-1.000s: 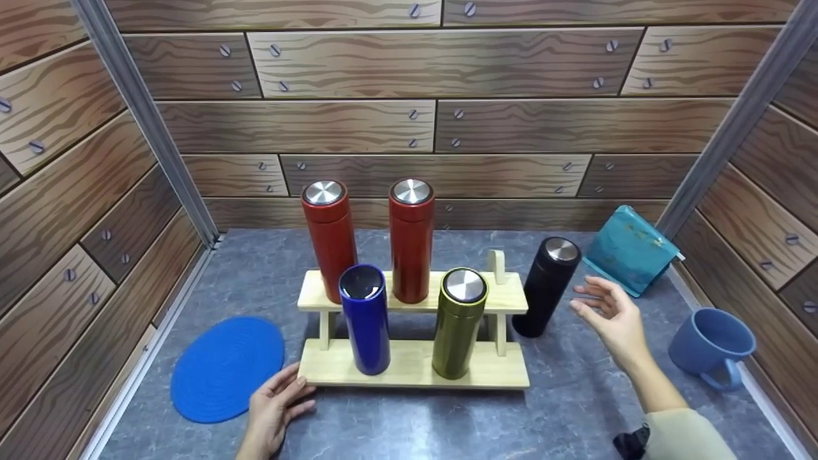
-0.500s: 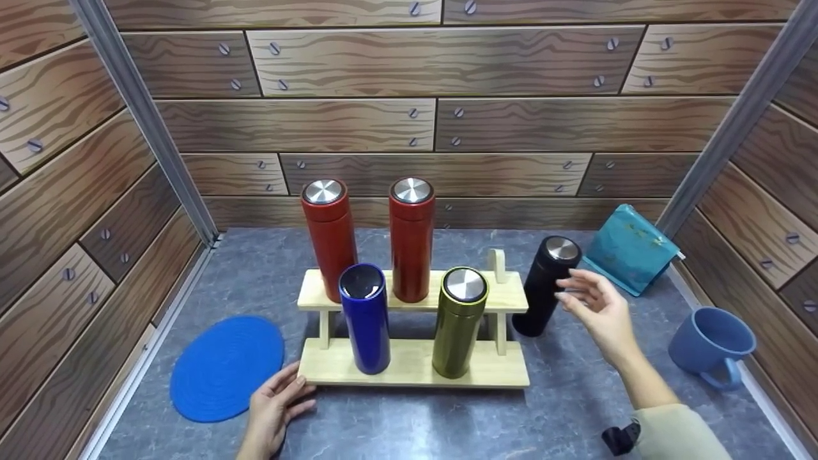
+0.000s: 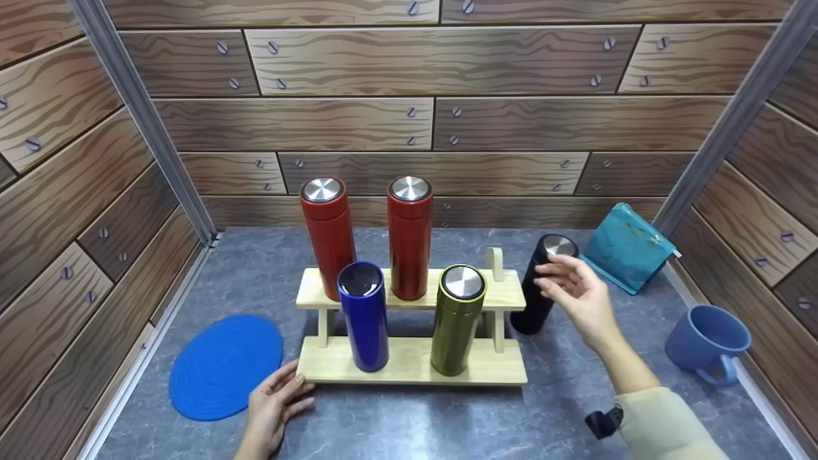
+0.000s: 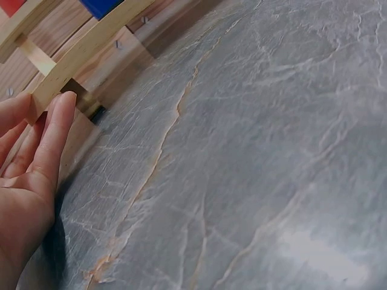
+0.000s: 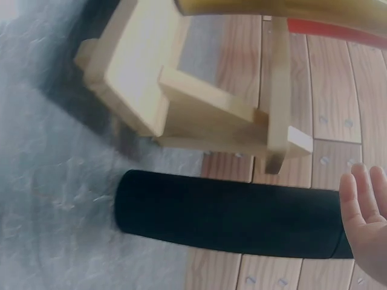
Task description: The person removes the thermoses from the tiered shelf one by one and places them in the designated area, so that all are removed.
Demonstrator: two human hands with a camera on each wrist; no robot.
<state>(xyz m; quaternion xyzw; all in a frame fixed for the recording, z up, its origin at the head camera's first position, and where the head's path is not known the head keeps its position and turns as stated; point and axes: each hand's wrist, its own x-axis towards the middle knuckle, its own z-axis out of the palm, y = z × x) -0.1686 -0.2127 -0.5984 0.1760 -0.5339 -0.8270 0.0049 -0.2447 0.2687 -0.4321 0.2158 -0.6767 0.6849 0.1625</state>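
A two-tier wooden rack [image 3: 409,359] stands in the middle of the head view. Two red thermos bottles [image 3: 409,249] occupy its upper board; a blue thermos bottle [image 3: 365,326] and an olive-green thermos bottle [image 3: 455,329] stand on the lower one. My left hand [image 3: 271,409] pinches the lower board's left front corner, thumb on one side and fingers on the other in the left wrist view. Right of the rack, a black thermos bottle [image 3: 535,294] leans slightly in view, upright on the table. Beside its lid is my right hand [image 3: 581,300], fingers loosely extended; contact is unclear.
A round blue placemat [image 3: 225,367] lies to the left. Behind my right hand is a teal pouch [image 3: 627,246], and a blue mug [image 3: 706,342] stands at the far right. Wood-patterned walls [image 3: 409,64] enclose the grey table [image 3: 409,421].
My right hand has moved left, from beside the black thermos bottle to its upper part, partly covering it in the head view. The left hand stays at the rack's corner.
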